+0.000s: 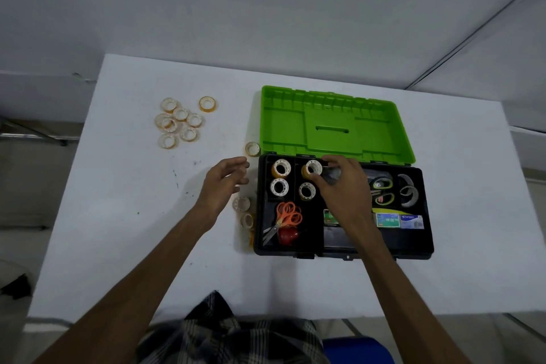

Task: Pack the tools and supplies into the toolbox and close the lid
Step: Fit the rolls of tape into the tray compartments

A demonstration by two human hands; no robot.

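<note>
A black toolbox [428, 233] stands open on the white table, its green lid [334, 124] tilted back. My right hand [342, 186] reaches into the tray and pinches a tape roll [311, 169] in the second compartment from the left. Three more tape rolls [279, 186] sit in the left compartments. Orange scissors [288, 216] and a red object [288, 236] lie in the front-left compartment. My left hand [223, 186] hovers left of the box, fingers loosely curled, holding nothing. Loose tape rolls [242, 204] lie against the box's left side.
A cluster of several tape rolls [177, 122] lies at the table's far left, one roll [252, 148] by the lid's corner. Green-handled scissors [382, 190], grey tape pieces [409, 192] and small staple boxes [399, 221] fill the tray's right side.
</note>
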